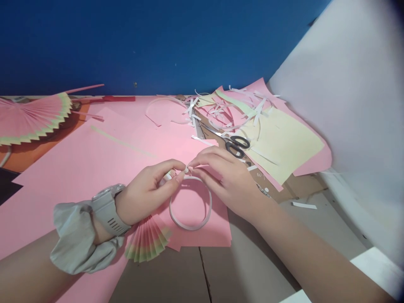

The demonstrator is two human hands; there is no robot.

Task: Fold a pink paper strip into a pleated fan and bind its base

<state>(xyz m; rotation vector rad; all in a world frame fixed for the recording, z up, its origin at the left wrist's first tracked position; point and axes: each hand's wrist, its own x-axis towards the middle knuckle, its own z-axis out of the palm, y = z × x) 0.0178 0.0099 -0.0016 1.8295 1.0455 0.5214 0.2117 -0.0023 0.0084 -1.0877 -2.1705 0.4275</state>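
Note:
My left hand (154,185), wearing a watch and a grey scrunchie, is closed in a pinch on a small whitish bit at the upper edge of a narrow tape roll (171,210). This roll is a thin whitish ring that hangs or rests over pink paper. From the other side my right hand (221,172) meets it, thumb and forefinger pinched at the same spot. Another pale thing shows partly inside my left palm; its kind is hidden. Just below my left wrist lies a small folded paper fan (148,240), pink with a yellow-green edge.
Large pink sheets (69,168) cover the surface. Black-handled scissors (235,146) lie right of centre among white strips, beside a yellow sheet (284,143). A bigger pleated fan (34,118) sits at far left. A blue wall (158,42) stands behind; a pale surface rises at right.

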